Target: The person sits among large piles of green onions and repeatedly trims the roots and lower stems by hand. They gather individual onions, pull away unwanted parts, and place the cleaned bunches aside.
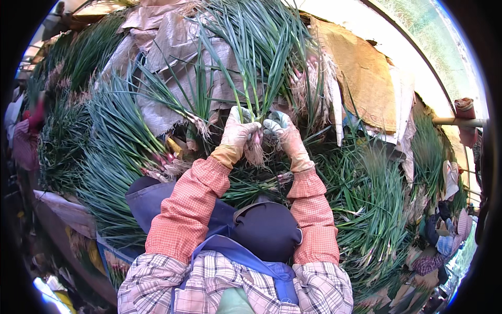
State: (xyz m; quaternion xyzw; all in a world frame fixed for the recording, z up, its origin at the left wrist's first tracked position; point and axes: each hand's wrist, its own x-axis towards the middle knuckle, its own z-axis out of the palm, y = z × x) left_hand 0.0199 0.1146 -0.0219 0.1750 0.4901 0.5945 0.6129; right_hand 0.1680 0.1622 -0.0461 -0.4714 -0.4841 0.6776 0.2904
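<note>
My left hand, in a stained light glove, is closed around the lower stems of a few green onions, whose pale bulbs and stringy roots hang down between my hands. My right hand, gloved too, is at the right side of the same stems with thumb and fingers bent; whether it grips them is unclear. Just left of my left hand, loose green onions lie on a grey woven sheet. Beyond my hands a large pile of green onions has its roots turned to the right.
A thick bundle of green onions lies at the left, and more green onions are heaped at the right. A brown sheet covers something at the upper right. Another person is at the far right; a checked sleeve shows at the far left.
</note>
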